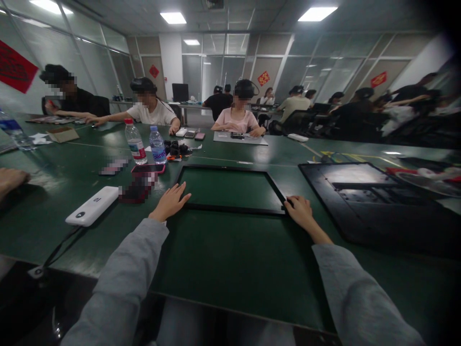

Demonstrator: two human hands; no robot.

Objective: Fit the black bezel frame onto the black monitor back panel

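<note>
A thin black rectangular frame, like a monitor bezel, lies flat on the green table in front of me. Its opening shows the tabletop. My left hand rests at its near left corner, fingers stretched out and apart, palm down. At the near right corner, my right hand has its fingers bent over the frame's edge, gripping it. To the right lies a large black panel with a rectangular cutout, apart from my right hand.
Left of me are a white power bank with a strap, phones, a red-capped bottle and a blue-capped bottle. Black items lie behind them. Across the table, a person in pink works at a grey mat.
</note>
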